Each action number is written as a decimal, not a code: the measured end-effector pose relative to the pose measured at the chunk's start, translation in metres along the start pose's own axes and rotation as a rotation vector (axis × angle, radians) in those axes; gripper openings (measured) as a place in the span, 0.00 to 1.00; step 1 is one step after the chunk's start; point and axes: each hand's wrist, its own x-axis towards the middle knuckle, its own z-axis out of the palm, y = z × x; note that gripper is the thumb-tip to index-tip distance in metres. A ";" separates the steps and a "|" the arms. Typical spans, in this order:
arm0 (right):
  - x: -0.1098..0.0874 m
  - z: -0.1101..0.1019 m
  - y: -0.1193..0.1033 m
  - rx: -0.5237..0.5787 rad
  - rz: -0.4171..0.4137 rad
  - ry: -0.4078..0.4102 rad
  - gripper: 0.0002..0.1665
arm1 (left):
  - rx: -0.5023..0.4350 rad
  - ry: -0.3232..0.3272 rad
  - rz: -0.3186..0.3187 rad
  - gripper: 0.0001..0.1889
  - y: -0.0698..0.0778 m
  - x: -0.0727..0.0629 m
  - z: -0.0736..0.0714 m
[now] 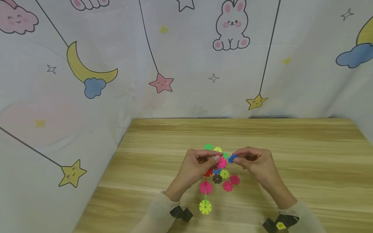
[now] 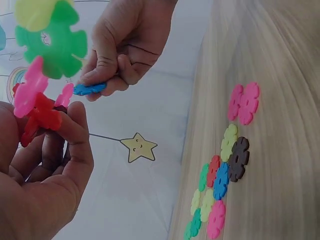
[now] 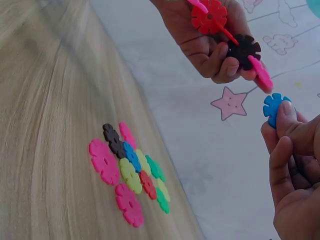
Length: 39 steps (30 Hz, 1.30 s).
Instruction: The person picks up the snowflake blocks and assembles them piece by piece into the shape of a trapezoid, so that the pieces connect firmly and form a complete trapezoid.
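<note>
Thumb and fingers of the left hand (image 1: 198, 166) are clamped on a chain of notched plastic discs (image 1: 203, 188) near its far end, and from there it runs back toward the person: a pink end disc (image 3: 260, 73), then black, two reds, pink, green and yellow, slotted crosswise into one another. Across from it the right hand (image 1: 257, 165) pinches a single blue disc (image 1: 232, 159) between thumb and fingertips, holding it up just beside that pink end, with a sliver of space between the two discs as I see it. Both pieces are up off the wood-grain table (image 1: 291, 145). Below the hands lie loose discs (image 3: 134, 182), flat and mostly crowded together in green, yellow, red, blue, pink and dark brown, with two pink ones side by side toward the person's right. Pale sleeves (image 1: 161, 207) reach the wrists, each crossed by a black strap (image 1: 181, 213). Behind the table hangs a white cloth (image 1: 186, 58) printed with a winking rabbit, moons, clouds and smiling stars.
</note>
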 end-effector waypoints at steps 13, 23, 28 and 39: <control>-0.003 0.003 -0.009 0.049 -0.089 -0.021 0.02 | -0.002 -0.051 0.007 0.10 -0.002 -0.001 0.004; -0.006 0.009 -0.007 0.071 -0.133 -0.008 0.05 | -0.016 -0.038 0.014 0.10 -0.002 -0.001 0.008; -0.008 0.016 -0.002 0.145 -0.207 -0.007 0.09 | -0.046 -0.027 0.031 0.09 -0.003 -0.002 0.012; -0.004 0.007 0.002 0.043 -0.290 -0.018 0.10 | -0.060 0.032 0.079 0.10 -0.003 -0.002 0.016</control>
